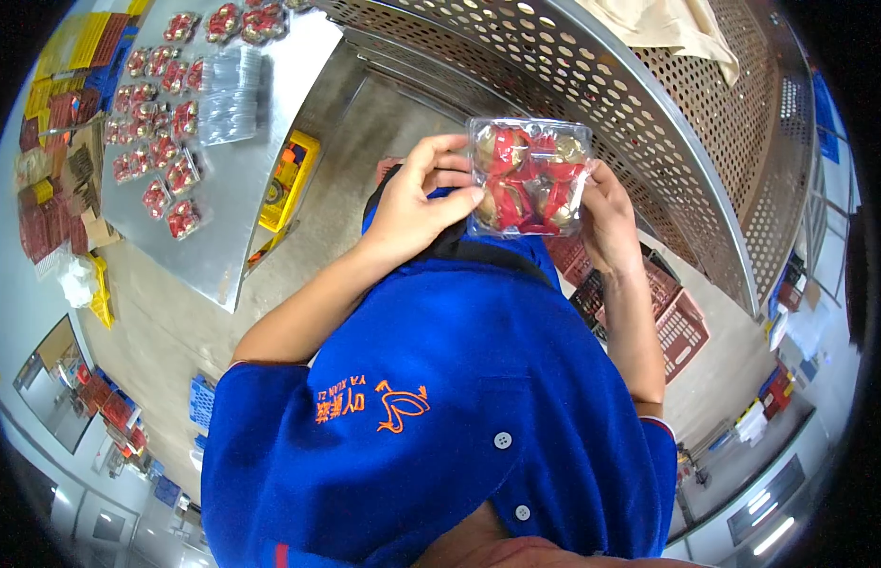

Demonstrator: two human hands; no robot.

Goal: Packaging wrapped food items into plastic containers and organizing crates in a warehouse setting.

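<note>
A clear plastic clamshell box [531, 177] is held up before my chest. Inside it sit several round gold-coloured items with red wrapping or bands; what they are I cannot tell. My left hand [430, 188] grips the box's left side, the thumb over its front face. At the opposite edge, my right hand [609, 216] pinches the side, with some fingers hidden behind the plastic. The box appears closed.
On the steel table [220, 206] at left stand several filled clear boxes [181, 216] beside stacked empty plastic trays [230, 96]. A perforated metal trough [667, 156] curves along the right, draped with beige cloth [675, 28]. Crates lie below: yellow [290, 181] and reddish [682, 334].
</note>
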